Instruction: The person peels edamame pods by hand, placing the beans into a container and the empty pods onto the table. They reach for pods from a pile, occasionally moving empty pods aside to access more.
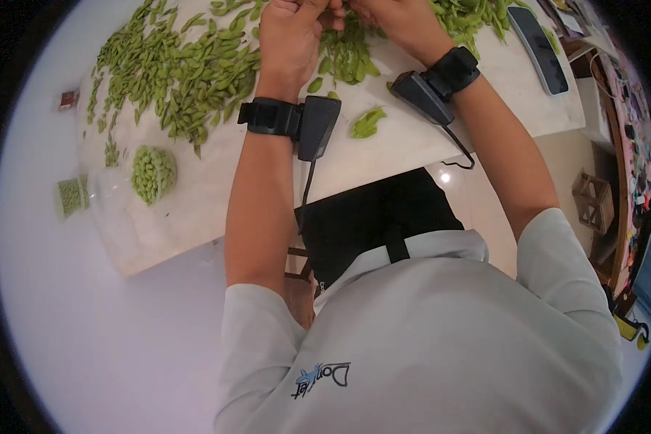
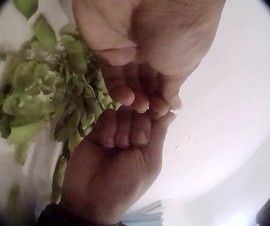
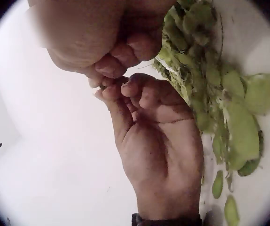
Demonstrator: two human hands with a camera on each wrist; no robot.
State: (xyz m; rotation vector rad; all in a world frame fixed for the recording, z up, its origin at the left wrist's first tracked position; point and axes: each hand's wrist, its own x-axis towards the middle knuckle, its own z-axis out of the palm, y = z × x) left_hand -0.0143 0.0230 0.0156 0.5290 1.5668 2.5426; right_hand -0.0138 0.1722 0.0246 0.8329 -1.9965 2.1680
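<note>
My left hand (image 1: 289, 40) and right hand (image 1: 409, 29) meet at the top edge of the head view, over the table. Both hands have curled fingers, and in the left wrist view the fingertips (image 2: 139, 102) of one come right against those of the other. The right wrist view shows the same meeting from the other side, thumbs close together. A small thing seems pinched there; the fingers hide it and I cannot tell its kind. Just below the hands lies a pile of green bean pods (image 1: 347, 54), some looking flattened and split.
A wide spread of bean pods (image 1: 188, 79) covers the table's left; more pods (image 1: 477, 18) lie right. Shelled green beans (image 1: 152, 175) fill a clear container near the left edge. A phone (image 1: 541, 50) lies at right. Loose pods (image 1: 369, 123) sit between the cabled wrist cameras.
</note>
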